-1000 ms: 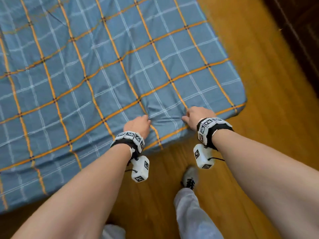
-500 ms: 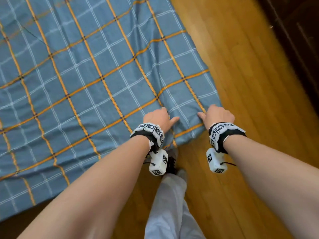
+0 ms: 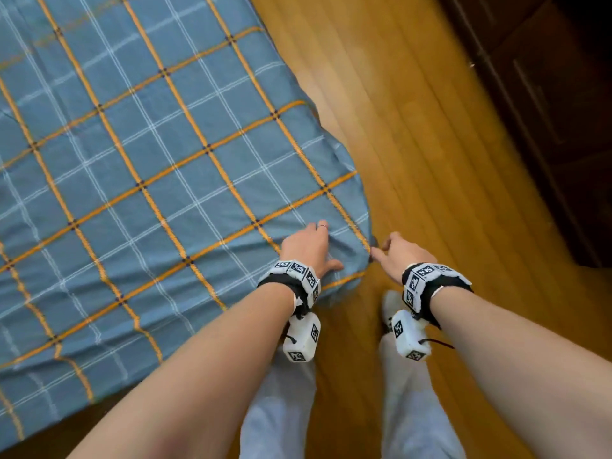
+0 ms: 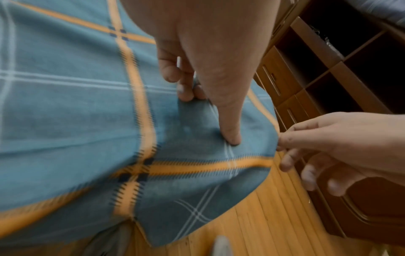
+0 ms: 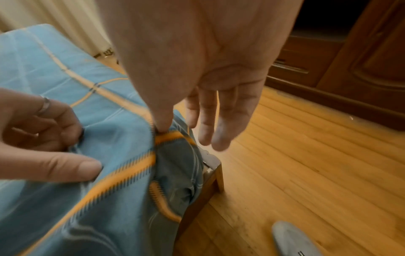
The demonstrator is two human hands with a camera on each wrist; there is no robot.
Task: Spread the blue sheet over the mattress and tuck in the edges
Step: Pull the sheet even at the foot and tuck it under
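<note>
Now sheet (image 3: 159, 167) lies spread over mattress, corner draped beside bed frame (image 5: 213, 175). Both hands shifted along near edge to that corner since a second ago. Left hand (image 3: 309, 246) pinches fold on top; right hand (image 3: 399, 255) touches corner by thumb, fingers loose, grasping nothing. Likely corner tuck next.

I see a wooden plank floor (image 3: 414, 134) running along the right side of the bed. Dark brown wooden furniture (image 3: 543, 94) stands along its far edge; from the left wrist camera I make out drawers and open cubbies (image 4: 342, 57) in it. A pale curtain (image 5: 54, 22) hangs in the background. My grey trouser legs (image 3: 414, 409) and a light shoe (image 5: 293, 237) show below.
</note>
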